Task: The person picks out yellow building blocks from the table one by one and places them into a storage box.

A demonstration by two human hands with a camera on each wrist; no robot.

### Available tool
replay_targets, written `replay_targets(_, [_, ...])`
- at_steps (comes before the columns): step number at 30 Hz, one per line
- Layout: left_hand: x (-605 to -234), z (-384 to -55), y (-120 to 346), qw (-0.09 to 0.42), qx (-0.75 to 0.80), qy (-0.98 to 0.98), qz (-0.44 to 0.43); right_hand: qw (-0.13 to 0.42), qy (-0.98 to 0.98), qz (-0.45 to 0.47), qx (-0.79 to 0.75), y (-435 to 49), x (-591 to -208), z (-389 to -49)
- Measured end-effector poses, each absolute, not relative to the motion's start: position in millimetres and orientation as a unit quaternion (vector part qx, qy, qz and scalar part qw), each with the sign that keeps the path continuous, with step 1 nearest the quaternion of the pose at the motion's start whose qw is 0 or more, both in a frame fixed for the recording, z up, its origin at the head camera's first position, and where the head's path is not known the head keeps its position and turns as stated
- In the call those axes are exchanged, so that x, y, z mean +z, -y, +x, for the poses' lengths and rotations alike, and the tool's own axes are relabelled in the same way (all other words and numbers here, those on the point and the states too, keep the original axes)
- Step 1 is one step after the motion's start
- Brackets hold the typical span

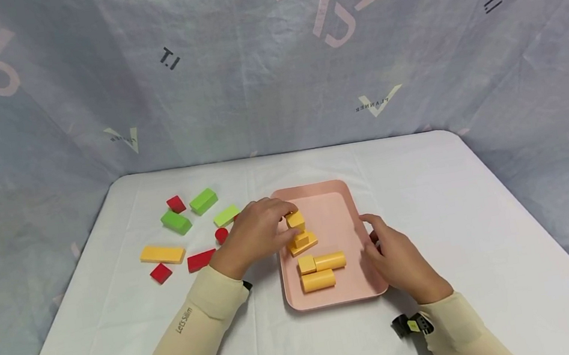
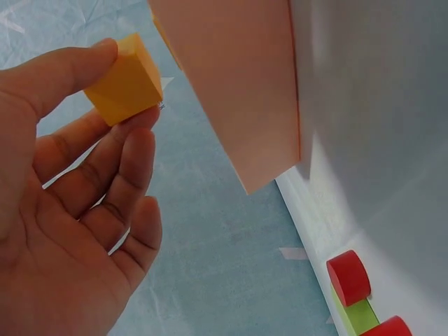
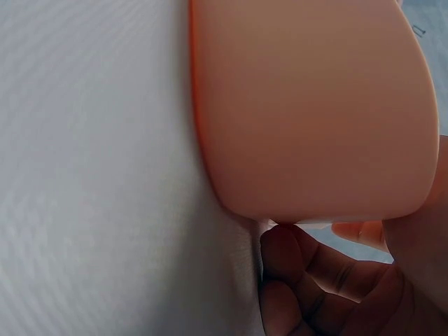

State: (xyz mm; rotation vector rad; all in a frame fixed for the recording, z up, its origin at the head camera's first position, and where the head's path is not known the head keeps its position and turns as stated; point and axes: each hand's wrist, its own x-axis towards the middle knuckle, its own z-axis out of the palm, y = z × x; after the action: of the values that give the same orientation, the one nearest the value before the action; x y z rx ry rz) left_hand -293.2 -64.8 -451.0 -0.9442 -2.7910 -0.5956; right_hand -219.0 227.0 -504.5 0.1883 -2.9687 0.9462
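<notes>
My left hand [image 1: 256, 230] pinches a yellow block [image 2: 124, 84] between thumb and fingertips, over the left side of a pink tray [image 1: 332, 213]. Below that block, other yellow blocks [image 1: 303, 244] lie in the tray; the hand partly covers this spot. Nearer the front of the tray are a yellow cube [image 1: 306, 264] and two yellow cylinders [image 1: 330, 261]. At the tray's right edge my right hand [image 1: 402, 258] grips the rim, with its thumb over the edge and the fingers curled against the outside wall in the right wrist view.
Left of the tray, loose blocks lie on the white table [image 1: 456, 196]: green blocks [image 1: 203, 201], red pieces [image 1: 201, 260] and a long yellow block [image 1: 162, 254]. A red cylinder [image 1: 221, 235] lies close to my left hand. Grey cloth [image 1: 260, 84] hangs behind the table.
</notes>
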Motion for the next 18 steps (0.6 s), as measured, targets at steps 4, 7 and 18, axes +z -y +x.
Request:
replay_targets(4, [-450.9,-292.3,63.5,0.065,-0.191,0.928,-0.313,0.012,0.951,0.060,0.303,-226.8,-504.1,-219.4])
replay_targets(7, [-450.5,-292.1,63.2,0.068,-0.187,0.927,-0.318,0.013,0.951,0.059,0.303,-226.5,-504.0,-219.5])
replay_targets(18, [-453.1,-291.7,62.3,0.067,-0.175,0.923,-0.337,0.013,0.952,0.058,0.299,-226.7,-505.6,-220.1])
